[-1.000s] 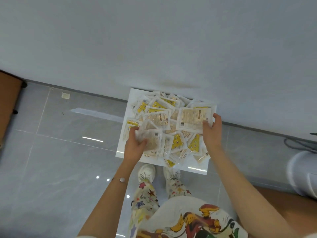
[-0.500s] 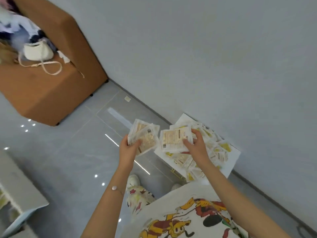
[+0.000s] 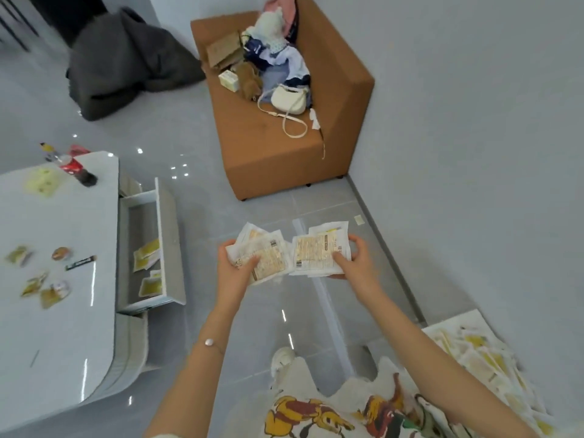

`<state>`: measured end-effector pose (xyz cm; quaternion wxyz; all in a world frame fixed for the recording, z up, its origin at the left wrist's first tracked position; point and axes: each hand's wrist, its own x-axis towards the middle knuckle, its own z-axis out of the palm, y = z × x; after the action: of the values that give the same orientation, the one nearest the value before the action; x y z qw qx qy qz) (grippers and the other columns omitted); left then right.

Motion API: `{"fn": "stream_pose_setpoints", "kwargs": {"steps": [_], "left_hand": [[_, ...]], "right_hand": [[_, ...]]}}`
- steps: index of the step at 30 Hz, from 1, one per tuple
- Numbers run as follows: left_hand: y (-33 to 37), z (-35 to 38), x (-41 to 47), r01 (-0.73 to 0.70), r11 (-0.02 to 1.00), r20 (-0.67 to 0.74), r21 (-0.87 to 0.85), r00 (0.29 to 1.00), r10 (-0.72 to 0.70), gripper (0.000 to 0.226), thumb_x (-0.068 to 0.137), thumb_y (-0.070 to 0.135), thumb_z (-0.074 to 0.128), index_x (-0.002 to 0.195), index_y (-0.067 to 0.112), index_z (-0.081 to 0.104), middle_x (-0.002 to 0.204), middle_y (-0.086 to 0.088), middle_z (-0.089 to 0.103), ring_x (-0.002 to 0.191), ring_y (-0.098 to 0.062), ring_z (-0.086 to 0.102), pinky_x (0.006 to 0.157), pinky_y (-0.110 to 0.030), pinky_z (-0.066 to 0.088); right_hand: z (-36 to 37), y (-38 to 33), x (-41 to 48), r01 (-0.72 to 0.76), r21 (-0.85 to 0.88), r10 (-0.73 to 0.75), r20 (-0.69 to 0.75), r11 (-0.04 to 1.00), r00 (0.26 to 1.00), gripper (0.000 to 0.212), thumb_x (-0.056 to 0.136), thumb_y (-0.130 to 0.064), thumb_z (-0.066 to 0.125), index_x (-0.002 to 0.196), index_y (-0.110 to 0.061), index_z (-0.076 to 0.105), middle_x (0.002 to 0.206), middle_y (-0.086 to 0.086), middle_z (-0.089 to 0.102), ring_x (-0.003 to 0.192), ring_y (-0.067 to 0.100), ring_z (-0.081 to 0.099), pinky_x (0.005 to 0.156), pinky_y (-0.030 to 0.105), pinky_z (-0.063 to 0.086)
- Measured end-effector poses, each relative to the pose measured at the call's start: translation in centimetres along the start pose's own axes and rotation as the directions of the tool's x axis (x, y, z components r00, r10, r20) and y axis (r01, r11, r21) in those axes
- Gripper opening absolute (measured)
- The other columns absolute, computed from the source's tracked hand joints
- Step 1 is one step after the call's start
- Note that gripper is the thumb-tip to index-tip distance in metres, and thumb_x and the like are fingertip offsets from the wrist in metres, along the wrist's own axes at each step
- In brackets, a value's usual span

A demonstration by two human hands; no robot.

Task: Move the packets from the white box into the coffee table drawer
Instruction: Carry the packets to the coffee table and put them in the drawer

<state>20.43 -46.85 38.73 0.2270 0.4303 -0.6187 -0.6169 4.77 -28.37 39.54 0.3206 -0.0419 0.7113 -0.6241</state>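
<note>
My left hand [image 3: 235, 269] grips a bunch of white and yellow packets [image 3: 264, 251] in mid-air over the floor. Beside it, my right hand [image 3: 355, 260] grips a second bunch of packets [image 3: 317, 251]. The white box [image 3: 455, 322] lies on the floor at the lower right against the wall, with several packets [image 3: 488, 361] still heaped in it. At the left, the coffee table drawer [image 3: 167, 235] stands pulled open, and a few yellow packets [image 3: 146, 256] lie inside it.
The white coffee table [image 3: 57, 311] fills the left side, with a cola bottle [image 3: 76, 169], small packets and a dark stick on top. A brown sofa [image 3: 284, 153] piled with clothes and a white bag stands ahead by the wall. A dark cloth heap [image 3: 123, 64] lies farther back.
Both hands lifted bunches of packets out of the white box. The view swung left, from the box by the wall toward the coffee table and its open drawer.
</note>
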Motion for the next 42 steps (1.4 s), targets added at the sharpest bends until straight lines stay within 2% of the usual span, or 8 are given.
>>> {"fn": "stream_pose_setpoints", "kwargs": {"steps": [10, 16, 20, 24, 27, 30, 36, 42], "left_hand": [[0.4, -11.1, 7.7, -0.002, 0.998, -0.235, -0.062, 0.972, -0.012, 0.049, 0.085, 0.004, 0.068, 0.12, 0.022, 0.039, 0.109, 0.014, 0.052, 0.101, -0.009, 0.059, 0.066, -0.02, 0.057], [0.0, -13.6, 14.1, 0.024, 0.995, -0.384, -0.1, 0.921, -0.061, 0.055, 0.08, 0.01, 0.074, 0.107, 0.045, 0.04, 0.12, 0.004, 0.05, 0.11, -0.015, 0.057, 0.078, -0.038, 0.059], [0.4, -14.5, 19.2, 0.05, 0.987, -0.476, -0.15, 0.871, -0.117, 0.059, 0.077, 0.015, 0.077, 0.117, 0.037, 0.039, 0.129, -0.003, 0.047, 0.114, -0.02, 0.056, 0.078, -0.042, 0.059], [1.3, -14.5, 22.9, 0.052, 0.977, -0.582, -0.209, 0.796, -0.167, 0.057, 0.082, 0.008, 0.072, 0.123, 0.025, 0.037, 0.127, -0.004, 0.049, 0.109, -0.016, 0.059, 0.076, -0.035, 0.059], [1.7, -14.9, 24.7, 0.038, 0.966, -0.67, -0.255, 0.713, -0.205, 0.054, 0.083, 0.008, 0.071, 0.121, 0.026, 0.037, 0.127, -0.005, 0.049, 0.105, -0.016, 0.06, 0.071, -0.029, 0.059], [2.0, -15.6, 25.6, 0.047, 0.952, -0.745, -0.301, 0.612, -0.266, 0.052, 0.084, 0.007, 0.07, 0.121, 0.023, 0.037, 0.123, -0.003, 0.049, 0.101, -0.014, 0.06, 0.069, -0.027, 0.058], [0.3, -18.9, 26.1, 0.052, 0.92, -0.805, -0.389, 0.465, -0.367, 0.048, 0.084, 0.008, 0.07, 0.114, 0.028, 0.038, 0.119, -0.006, 0.052, 0.105, -0.024, 0.06, 0.078, -0.043, 0.058], [-2.0, -22.8, 28.8, 0.052, 0.884, -0.81, -0.464, 0.379, -0.448, 0.044, 0.086, 0.004, 0.066, 0.115, 0.022, 0.038, 0.112, -0.003, 0.053, 0.099, -0.018, 0.06, 0.066, -0.029, 0.057]], "right_hand": [[17.0, -3.6, 7.4, 0.002, -0.07, 0.013, 0.222, 0.998, 0.975, 0.04, 0.092, -0.005, 0.059, 0.122, -0.024, 0.04, 0.112, 0.01, 0.065, 0.088, 0.017, 0.069, 0.059, 0.032, 0.06], [24.1, -6.2, 14.7, 0.018, -0.159, 0.041, 0.359, 0.987, 0.933, 0.045, 0.092, -0.006, 0.06, 0.129, -0.019, 0.039, 0.108, 0.008, 0.065, 0.086, 0.016, 0.069, 0.06, 0.033, 0.06], [28.1, -8.8, 19.8, 0.05, -0.188, 0.045, 0.471, 0.981, 0.881, 0.046, 0.092, -0.003, 0.059, 0.131, -0.016, 0.039, 0.101, 0.003, 0.065, 0.083, 0.013, 0.069, 0.056, 0.028, 0.058], [32.0, -11.8, 24.6, 0.106, -0.248, 0.061, 0.585, 0.963, 0.809, 0.044, 0.092, -0.002, 0.058, 0.13, -0.012, 0.039, 0.096, -0.008, 0.064, 0.077, 0.005, 0.07, 0.058, 0.031, 0.06], [35.1, -13.5, 27.5, 0.145, -0.292, 0.088, 0.657, 0.945, 0.749, 0.044, 0.092, -0.002, 0.058, 0.131, -0.011, 0.04, 0.098, -0.009, 0.063, 0.077, 0.002, 0.07, 0.06, 0.031, 0.06], [38.6, -14.6, 29.7, 0.164, -0.331, 0.131, 0.711, 0.929, 0.691, 0.043, 0.093, -0.003, 0.058, 0.13, -0.012, 0.04, 0.1, -0.009, 0.063, 0.081, 0.007, 0.069, 0.06, 0.03, 0.06], [46.2, -14.5, 32.2, 0.103, -0.357, 0.227, 0.765, 0.929, 0.602, 0.043, 0.093, -0.002, 0.058, 0.129, -0.016, 0.039, 0.11, 0.004, 0.061, 0.092, 0.016, 0.065, 0.06, 0.027, 0.06], [55.3, -12.7, 34.6, 0.186, -0.489, 0.342, 0.79, 0.852, 0.509, 0.041, 0.092, -0.006, 0.06, 0.122, -0.024, 0.039, 0.127, 0.01, 0.056, 0.104, 0.026, 0.063, 0.06, 0.029, 0.06]]}}
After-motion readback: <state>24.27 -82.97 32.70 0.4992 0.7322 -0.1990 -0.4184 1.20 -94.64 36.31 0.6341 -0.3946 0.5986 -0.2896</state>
